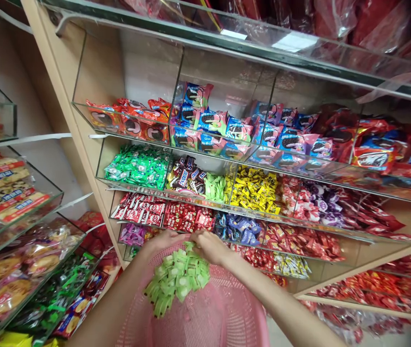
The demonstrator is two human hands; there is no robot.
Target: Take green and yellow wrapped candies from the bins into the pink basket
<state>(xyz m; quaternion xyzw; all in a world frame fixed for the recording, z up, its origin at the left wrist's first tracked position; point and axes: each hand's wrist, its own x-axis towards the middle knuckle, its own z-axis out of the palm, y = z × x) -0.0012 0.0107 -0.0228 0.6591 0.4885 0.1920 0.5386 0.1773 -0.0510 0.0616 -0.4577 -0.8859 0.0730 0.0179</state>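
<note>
A pink perforated plastic basket (pixel 241 308) is tilted in front of me, with a pile of light green wrapped candies (pixel 179 274) toward its far side. My left hand (pixel 164 239) is closed on the far rim, at the left. Beside it, my right hand (pixel 207 246) has its fingers curled at the rim and over the edge of the green pile; its fingertips are partly hidden. Similar light green candies (pixel 215 187) lie in a glass shelf compartment beyond, next to dark Snickers bars (pixel 188 177).
Glass-fronted shelves (pixel 198 200) hold green packets (pixel 138 166), yellow candies (pixel 254 190), red packets (pixel 187 216) and blue-wrapped biscuits (pixel 212 120). More shelves with packaged pastries (pixel 3 185) stand at the left. A wooden divider (pixel 71 125) separates them.
</note>
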